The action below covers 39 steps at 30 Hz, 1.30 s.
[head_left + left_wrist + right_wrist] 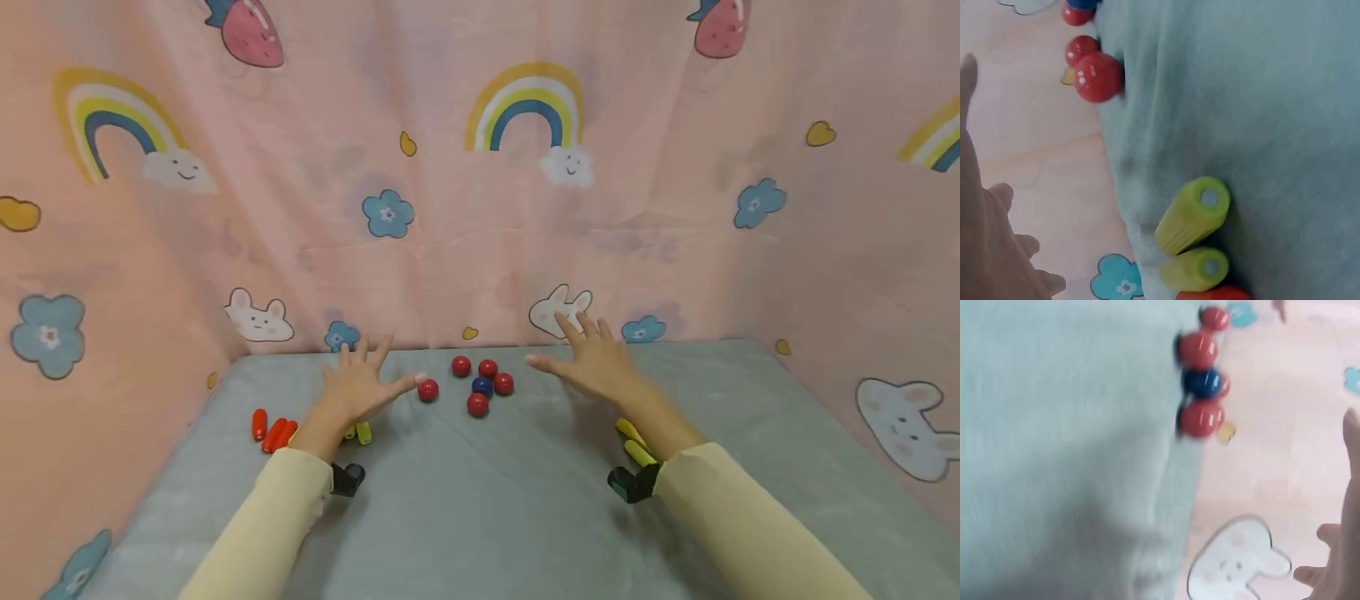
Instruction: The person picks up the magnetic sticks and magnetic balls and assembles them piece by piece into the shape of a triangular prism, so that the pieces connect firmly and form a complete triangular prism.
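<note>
Balls (477, 405) are lying loose near the far edge of a grey cloth (480, 517).
Left hand (356, 390) and right hand (596, 362) are hovering with fingers spread, gripping nothing. Five red balls and one blue ball (482, 386) are forming the set; the blue unit is sitting among four reds, while the fifth is lying apart, nearest the left hand. Judging by the gloss, the balls are likely being light, hard, slippery and prone to rolling; thumb and fingertips should be meeting around the widest part. Three red cylinders (274, 435) are showing at left, two yellow-green cylinders (363, 432) beside the left forearm (318, 427), two more at right (632, 432). The forearm is partly hiding the left pile, so its total is remaining uncertain.
</note>
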Tool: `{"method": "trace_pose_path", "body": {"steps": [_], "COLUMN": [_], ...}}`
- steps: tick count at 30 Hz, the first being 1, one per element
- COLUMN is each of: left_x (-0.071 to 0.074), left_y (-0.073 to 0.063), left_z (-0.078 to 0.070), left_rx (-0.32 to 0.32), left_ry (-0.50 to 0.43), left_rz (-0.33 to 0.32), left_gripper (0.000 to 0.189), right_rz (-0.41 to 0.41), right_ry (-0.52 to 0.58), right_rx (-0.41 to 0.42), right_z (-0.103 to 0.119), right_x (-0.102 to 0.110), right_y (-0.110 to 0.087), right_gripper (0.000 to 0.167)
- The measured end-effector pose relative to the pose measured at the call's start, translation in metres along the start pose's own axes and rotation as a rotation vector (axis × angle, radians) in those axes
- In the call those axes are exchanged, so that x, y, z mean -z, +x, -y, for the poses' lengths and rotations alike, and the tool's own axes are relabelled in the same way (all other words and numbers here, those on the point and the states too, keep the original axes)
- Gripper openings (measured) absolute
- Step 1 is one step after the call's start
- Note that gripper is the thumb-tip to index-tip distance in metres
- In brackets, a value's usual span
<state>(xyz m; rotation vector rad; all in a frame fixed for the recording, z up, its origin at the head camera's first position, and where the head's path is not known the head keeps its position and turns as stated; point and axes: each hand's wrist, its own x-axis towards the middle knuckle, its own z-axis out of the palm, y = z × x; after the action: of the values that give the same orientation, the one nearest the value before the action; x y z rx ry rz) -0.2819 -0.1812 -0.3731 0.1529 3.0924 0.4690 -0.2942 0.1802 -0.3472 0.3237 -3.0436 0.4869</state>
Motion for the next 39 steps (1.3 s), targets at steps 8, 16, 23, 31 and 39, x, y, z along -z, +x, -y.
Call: {"method": "trace_pose_path", "body": {"steps": [8,16,23,31,39], "left_x": [-0.012,-0.03,-0.028,-0.03,-0.033], "left_y": [-0.029,-0.057,-0.063,-0.062,-0.063], "left_z": [-0.007,-0.005,-0.009,-0.005,-0.006], "left_rx": [0.122,0.265,0.275,0.216,0.231], "left_ry": [-0.335,-0.323,-0.274,-0.101,-0.043], "left_rz": [-0.182,-0.365,-0.295,-0.247,-0.214], "left_gripper": [0.074,0.057,0.052,0.034,0.031], "right_rz": [-0.237,-0.29,-0.503,-0.341,-0.258], "right_ry": [0.409,0.812,0.862,0.701,0.571], "right_rx": [0.107,0.175,0.184,0.179,0.192], "right_z": [0.029,0.081,0.072,0.062,0.063], "right_x": [-0.028,-0.064,-0.109,-0.131,-0.135], "right_y": [-0.01,-0.006,-0.001,0.005,0.002], "right_gripper": [0.076,0.049,0.016,0.021,0.03]}}
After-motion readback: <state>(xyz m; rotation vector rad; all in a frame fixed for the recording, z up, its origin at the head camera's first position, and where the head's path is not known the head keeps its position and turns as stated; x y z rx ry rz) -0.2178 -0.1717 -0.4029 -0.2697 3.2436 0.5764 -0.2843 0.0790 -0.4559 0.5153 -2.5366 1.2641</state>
